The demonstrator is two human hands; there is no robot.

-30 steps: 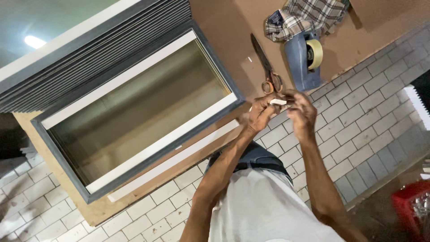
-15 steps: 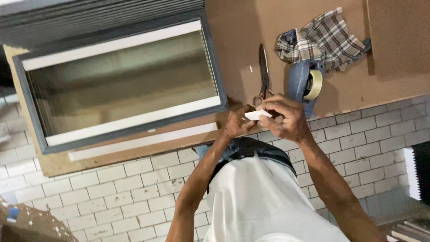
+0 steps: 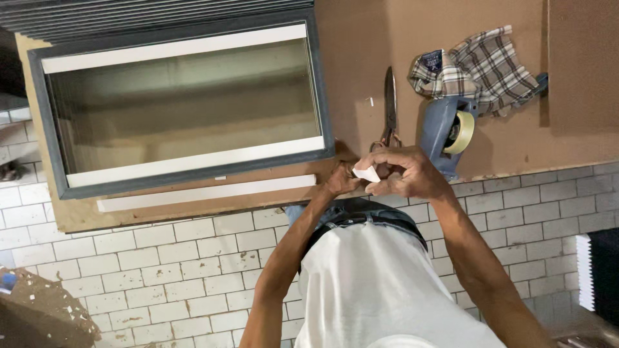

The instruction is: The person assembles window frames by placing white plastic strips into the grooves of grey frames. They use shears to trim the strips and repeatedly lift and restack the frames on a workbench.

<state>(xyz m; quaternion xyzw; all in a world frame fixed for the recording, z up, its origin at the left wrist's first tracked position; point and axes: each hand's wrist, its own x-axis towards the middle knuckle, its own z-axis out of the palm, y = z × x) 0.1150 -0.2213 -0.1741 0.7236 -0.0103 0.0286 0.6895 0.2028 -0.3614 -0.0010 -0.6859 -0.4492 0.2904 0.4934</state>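
Grey frame (image 3: 322, 84), white strip (image 3: 206, 192), blue tape dispenser (image 3: 442, 132), plaid cloth (image 3: 483, 67), brown board (image 3: 361, 45).

Flat brown fibreboard worktop (image 3: 361, 77): matt, smooth. Grey-framed rectangular glass panel (image 3: 180, 106): glossy pane, matt frame. Long steel scissors (image 3: 389, 103): dull metal blades. Blue plastic tape dispenser (image 3: 445, 135): smooth, slight sheen, holding a pale tape roll. Checked woven cloth (image 3: 480, 67): soft, crumpled. Small white paper-like scrap (image 3: 367, 173): matt, pinched between both hands. White tiled floor (image 3: 193, 258): scuffed.
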